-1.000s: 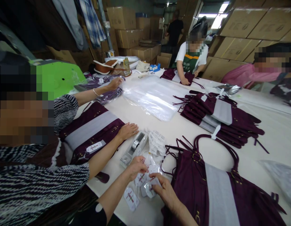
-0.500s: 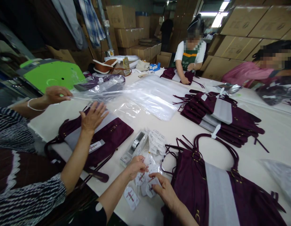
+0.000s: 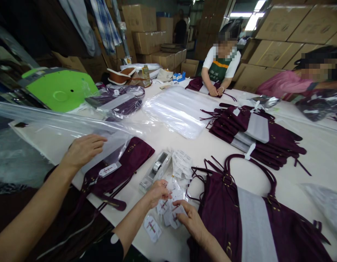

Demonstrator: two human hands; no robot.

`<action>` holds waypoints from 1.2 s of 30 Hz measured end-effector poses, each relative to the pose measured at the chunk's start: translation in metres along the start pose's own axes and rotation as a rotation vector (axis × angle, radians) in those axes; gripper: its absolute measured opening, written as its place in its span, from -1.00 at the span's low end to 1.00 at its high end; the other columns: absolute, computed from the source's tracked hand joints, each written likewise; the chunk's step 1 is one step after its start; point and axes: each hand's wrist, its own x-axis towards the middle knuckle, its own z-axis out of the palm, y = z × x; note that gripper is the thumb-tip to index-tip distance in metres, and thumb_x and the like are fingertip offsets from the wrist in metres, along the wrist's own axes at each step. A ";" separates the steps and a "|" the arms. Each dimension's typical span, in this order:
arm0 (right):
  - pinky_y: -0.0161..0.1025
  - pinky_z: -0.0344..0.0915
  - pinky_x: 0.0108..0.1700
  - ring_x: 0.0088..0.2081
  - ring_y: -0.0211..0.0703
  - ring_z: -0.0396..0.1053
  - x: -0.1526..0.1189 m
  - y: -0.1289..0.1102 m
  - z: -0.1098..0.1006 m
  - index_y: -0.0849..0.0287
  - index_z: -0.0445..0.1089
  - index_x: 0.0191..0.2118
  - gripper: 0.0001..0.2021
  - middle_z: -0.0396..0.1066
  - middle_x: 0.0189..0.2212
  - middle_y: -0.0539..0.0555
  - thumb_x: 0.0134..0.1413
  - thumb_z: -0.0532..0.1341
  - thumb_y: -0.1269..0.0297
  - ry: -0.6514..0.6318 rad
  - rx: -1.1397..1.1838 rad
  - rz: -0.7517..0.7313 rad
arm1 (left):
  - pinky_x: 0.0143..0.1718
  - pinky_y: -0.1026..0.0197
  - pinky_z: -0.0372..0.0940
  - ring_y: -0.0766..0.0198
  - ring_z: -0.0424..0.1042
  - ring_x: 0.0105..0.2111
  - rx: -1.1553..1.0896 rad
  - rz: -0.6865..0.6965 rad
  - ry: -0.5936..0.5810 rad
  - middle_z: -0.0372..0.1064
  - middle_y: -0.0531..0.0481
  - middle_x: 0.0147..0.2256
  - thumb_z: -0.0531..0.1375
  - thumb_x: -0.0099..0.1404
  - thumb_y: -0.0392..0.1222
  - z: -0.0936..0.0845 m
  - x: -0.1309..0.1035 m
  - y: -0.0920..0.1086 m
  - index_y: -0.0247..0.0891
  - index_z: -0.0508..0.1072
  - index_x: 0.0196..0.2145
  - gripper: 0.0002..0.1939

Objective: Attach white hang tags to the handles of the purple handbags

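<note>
Over a heap of white hang tags [image 3: 181, 163] at the table's near edge, my left hand [image 3: 157, 193] is closed in a pinch; what lies between its fingertips is too small to make out. Thumb and fingers of my right hand [image 3: 191, 220] grip a white hang tag [image 3: 178, 215] with a printed cross-shaped mark. One loose tag [image 3: 152, 228] lies apart, below my left hand. Beside the heap stands a tape dispenser [image 3: 156, 171]. Right of my hands a purple handbag [image 3: 217, 207] with a grey-white wrapped middle lies flat, handles pointing away.
At left a co-worker's hand [image 3: 85, 149] holds clear plastic [image 3: 111, 129] over another tagged purple bag [image 3: 138, 153]. Clear plastic bags [image 3: 181, 109] lie mid-table. Stacked purple bags [image 3: 255, 134] are at right. Two more people work across the table, before cardboard boxes [image 3: 283, 54].
The co-worker at left has drawn the clear plastic toward the left over the bag there. The person across has brought both hands together. My own hands have barely moved.
</note>
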 end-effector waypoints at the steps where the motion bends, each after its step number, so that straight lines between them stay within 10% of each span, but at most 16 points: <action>1: -0.22 0.24 -0.29 -0.39 -0.15 0.28 0.000 0.000 0.000 0.17 0.31 -0.28 -0.69 0.33 -0.47 0.00 -0.28 0.05 0.34 0.001 0.005 0.000 | -0.60 0.35 0.09 0.36 0.32 -0.63 -0.001 0.000 -0.001 0.32 0.07 -0.62 0.03 -0.31 -0.48 -0.001 0.000 -0.001 -0.35 0.30 -0.51 -0.71; 24: -0.27 0.19 -0.37 -0.46 -0.20 0.23 -0.002 0.012 0.011 0.21 0.30 -0.29 -0.71 0.29 -0.53 -0.02 -0.25 0.04 0.33 -0.007 0.026 0.060 | -0.64 0.41 -0.01 0.47 0.22 -0.67 -0.335 -0.197 0.007 0.34 0.06 -0.60 0.04 -0.31 -0.50 -0.020 -0.011 -0.031 -0.34 0.28 -0.50 -0.70; 36: -0.27 0.20 -0.36 -0.47 -0.20 0.24 -0.003 0.007 0.012 0.19 0.32 -0.32 -0.74 0.31 -0.55 -0.03 -0.24 0.05 0.33 0.013 0.012 0.032 | -0.66 0.37 -0.09 0.50 0.07 -0.75 -0.211 0.007 0.175 0.22 0.14 -0.75 0.07 -0.29 -0.46 -0.002 -0.009 -0.042 -0.33 0.31 -0.67 -0.87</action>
